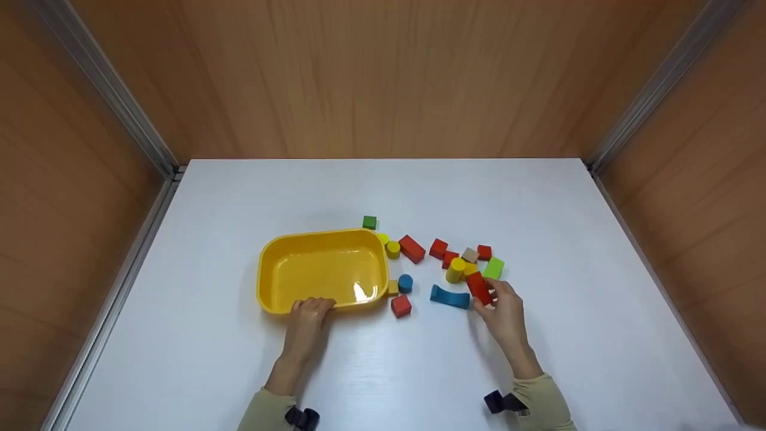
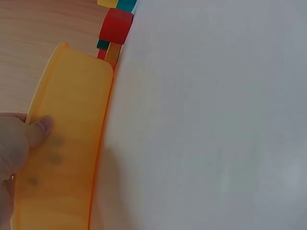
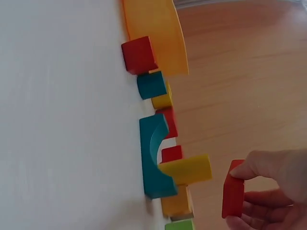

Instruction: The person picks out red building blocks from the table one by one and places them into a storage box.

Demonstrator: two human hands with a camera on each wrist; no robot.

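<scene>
A yellow plastic tub lies on the white table, and my left hand grips its near rim, thumb on the outer wall. To the right, my right hand pinches a long red block, lifted a little off the table. Beside it lie a blue arch block and a yellow cylinder. A red cube and a blue cylinder sit by the tub's right end.
Several more blocks lie scattered right of the tub: a red bar, red cubes, a light green block, a dark green cube, a small yellow cylinder. Wooden walls enclose the table on three sides.
</scene>
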